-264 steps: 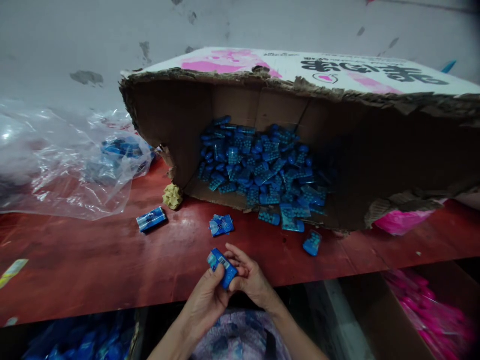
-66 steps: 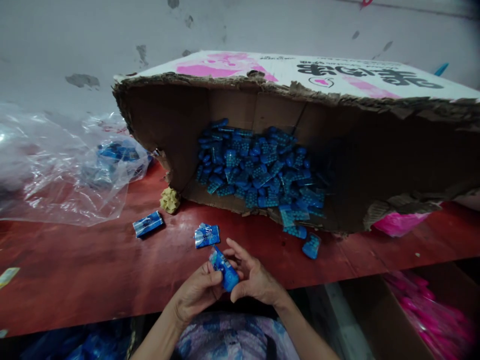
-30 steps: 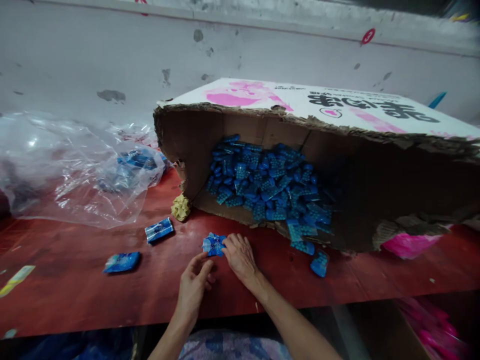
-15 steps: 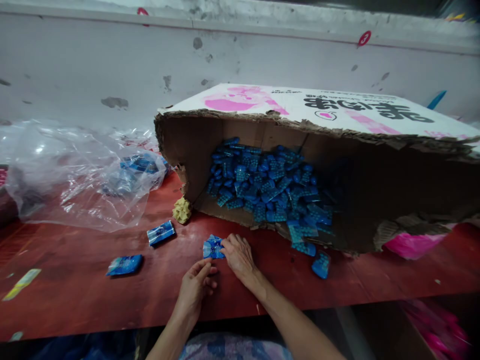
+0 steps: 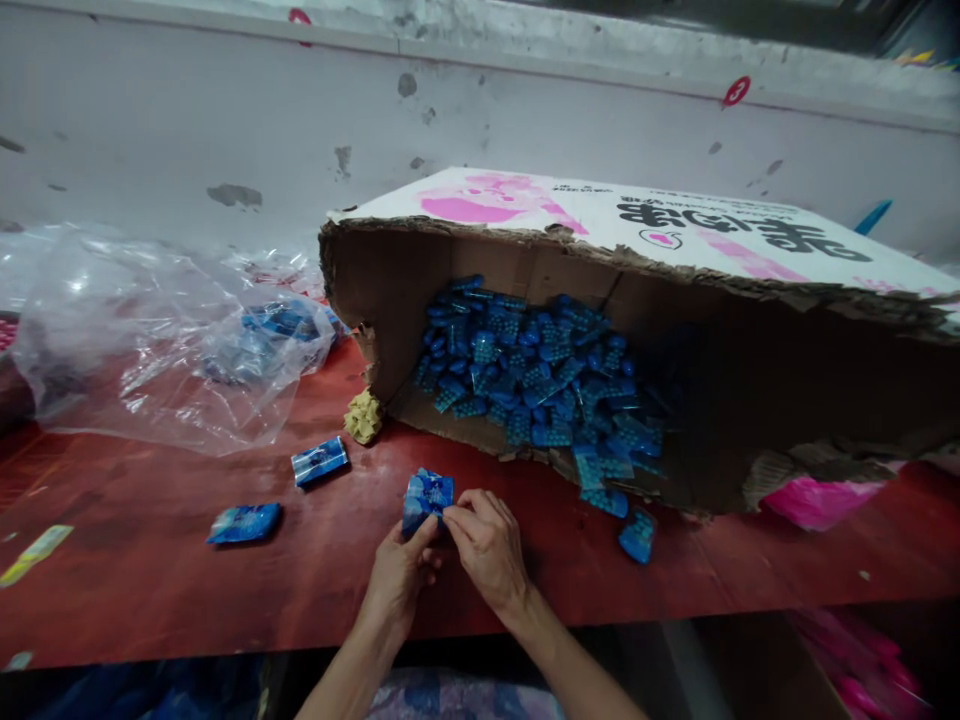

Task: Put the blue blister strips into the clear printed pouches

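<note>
A small blue printed packet is held just above the red table. My left hand grips its lower left edge, with the thumb on top. At the lower right corner, the fingertips of my right hand are pinched together on the packet. Two similar blue packets lie to the left: one silver-edged packet and one nearer packet. Behind my hands, a torn cardboard box lies on its side. Inside it is a heap of clear-and-blue sachets with small round shapes showing.
A clear plastic bag with blue packets inside spreads over the table's left. A crumpled yellow lump sits by the box's corner. One loose sachet lies before the box. Pink plastic pokes out at right. The red table ends near my forearms.
My left hand has come up and taken hold of the blue packet. My right hand has shifted from its right side to the lower corner, and the packet is turned and raised slightly.
</note>
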`<state>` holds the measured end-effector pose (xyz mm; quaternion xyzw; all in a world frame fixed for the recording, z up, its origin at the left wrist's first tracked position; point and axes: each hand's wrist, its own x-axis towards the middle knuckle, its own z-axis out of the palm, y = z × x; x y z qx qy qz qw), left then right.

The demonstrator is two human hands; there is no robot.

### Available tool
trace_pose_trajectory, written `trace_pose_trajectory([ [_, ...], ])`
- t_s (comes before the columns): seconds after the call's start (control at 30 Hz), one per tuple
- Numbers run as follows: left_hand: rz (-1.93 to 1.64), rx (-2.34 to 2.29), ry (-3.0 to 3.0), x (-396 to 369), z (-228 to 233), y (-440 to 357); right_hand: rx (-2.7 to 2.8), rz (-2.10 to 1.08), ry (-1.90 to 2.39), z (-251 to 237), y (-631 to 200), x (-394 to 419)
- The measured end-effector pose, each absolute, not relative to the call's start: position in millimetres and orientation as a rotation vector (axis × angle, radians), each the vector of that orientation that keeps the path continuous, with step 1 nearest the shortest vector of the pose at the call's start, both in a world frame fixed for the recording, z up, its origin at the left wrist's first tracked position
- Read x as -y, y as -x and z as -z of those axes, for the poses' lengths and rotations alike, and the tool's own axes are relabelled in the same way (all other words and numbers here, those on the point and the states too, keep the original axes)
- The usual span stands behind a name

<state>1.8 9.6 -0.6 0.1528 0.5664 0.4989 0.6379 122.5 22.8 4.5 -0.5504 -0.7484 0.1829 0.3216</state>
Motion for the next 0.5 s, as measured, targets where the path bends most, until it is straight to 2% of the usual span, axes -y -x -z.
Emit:
trace_pose_trajectory([
  [0.13,-1.155,-1.276,-0.322,-10.3,4.1,-4.6,1.428,-1.115,1.346,4.1,-119.4,-22.9],
  [0.2,-1.179,-1.289,-0.339,-10.6,5.7,-7.8,1.299,-1.282,1.34,10.3,-116.4,-26.4],
  [0.37,-1.246,-1.393,-0.38,-13.5,6.8,-18.5,1.224,-1.212,1.464,12.7,-107.3,-23.6],
  [0.5,-1.232,-1.436,-0.398,-15.9,6.6,-25.9,1.27,-1.001,1.64,11.2,-103.0,-15.3],
])
